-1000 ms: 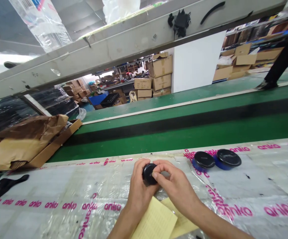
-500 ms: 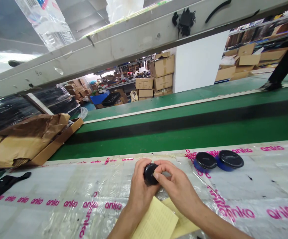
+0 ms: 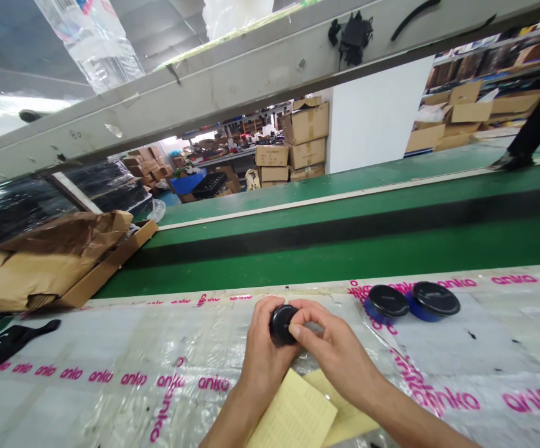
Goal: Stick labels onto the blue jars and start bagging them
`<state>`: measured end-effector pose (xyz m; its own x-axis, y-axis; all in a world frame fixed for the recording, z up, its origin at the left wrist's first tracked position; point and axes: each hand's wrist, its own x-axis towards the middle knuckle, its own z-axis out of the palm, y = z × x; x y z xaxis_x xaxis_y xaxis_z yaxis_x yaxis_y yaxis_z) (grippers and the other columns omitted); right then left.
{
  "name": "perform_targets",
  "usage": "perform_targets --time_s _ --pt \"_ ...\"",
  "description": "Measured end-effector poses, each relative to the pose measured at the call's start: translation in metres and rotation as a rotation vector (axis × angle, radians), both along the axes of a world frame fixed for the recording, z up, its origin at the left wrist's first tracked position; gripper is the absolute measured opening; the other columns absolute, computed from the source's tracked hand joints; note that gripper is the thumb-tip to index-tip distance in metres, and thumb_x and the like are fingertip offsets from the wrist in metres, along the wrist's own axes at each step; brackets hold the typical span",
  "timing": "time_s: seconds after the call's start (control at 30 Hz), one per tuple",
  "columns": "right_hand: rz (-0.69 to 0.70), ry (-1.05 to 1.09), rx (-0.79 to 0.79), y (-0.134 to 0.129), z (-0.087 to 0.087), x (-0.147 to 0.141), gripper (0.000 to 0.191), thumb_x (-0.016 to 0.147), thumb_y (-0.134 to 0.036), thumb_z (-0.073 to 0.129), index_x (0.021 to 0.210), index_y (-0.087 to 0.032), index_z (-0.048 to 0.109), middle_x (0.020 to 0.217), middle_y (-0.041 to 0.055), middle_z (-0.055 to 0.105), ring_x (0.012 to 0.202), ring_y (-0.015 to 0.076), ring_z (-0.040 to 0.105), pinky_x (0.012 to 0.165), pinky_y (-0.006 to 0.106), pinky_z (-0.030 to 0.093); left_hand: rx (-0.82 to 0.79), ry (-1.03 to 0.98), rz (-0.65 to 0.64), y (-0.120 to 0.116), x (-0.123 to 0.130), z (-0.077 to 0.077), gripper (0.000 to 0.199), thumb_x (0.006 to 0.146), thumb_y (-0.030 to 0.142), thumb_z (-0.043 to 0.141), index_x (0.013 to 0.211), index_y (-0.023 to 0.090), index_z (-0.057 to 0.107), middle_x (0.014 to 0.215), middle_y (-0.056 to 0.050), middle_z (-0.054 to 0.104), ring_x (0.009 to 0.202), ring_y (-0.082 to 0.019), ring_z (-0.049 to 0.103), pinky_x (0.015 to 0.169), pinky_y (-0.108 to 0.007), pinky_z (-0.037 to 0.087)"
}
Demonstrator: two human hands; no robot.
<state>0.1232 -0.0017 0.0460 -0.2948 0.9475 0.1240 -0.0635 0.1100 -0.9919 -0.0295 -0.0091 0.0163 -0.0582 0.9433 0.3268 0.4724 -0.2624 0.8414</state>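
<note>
A small round black object [image 3: 282,325] is held up between my two hands over the plastic-covered table. My left hand [image 3: 265,348] wraps round its left side and underside. The thumb and forefinger of my right hand [image 3: 335,348] press together at its right face; anything tiny between them is hidden. Yellow sheets with rows of faint print [image 3: 293,414] lie under my wrists. To the right, two round containers with black lids and blue sides, one [image 3: 388,303] beside the other [image 3: 433,301], stand on the table.
A green conveyor surface [image 3: 298,255] runs behind the table [image 3: 111,348]. An open cardboard tray with brown paper [image 3: 55,261] is at the left, a black strap-like item [image 3: 22,336] in front of it. A grey beam [image 3: 232,68] crosses overhead.
The view has shifted very slightly. Both hands keep nearly the same pose around the black object.
</note>
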Motion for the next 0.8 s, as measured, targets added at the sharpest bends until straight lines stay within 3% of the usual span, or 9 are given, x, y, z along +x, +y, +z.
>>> perform_targets --time_s 0.8 --pt "-0.014 -0.033 -0.031 0.0023 -0.0007 0.0009 0.019 0.086 -0.033 0.058 0.072 -0.022 0.062 0.117 0.0057 0.066 0.113 0.0251 0.059 0.096 0.035 0.042 0.021 0.055 -0.014 -0.0008 -0.0004 -0.0004 0.047 0.078 0.024 0.076 0.118 0.028 0.053 0.123 -0.004 0.056 0.113 -0.023 0.057 0.097 -0.038 0.046"
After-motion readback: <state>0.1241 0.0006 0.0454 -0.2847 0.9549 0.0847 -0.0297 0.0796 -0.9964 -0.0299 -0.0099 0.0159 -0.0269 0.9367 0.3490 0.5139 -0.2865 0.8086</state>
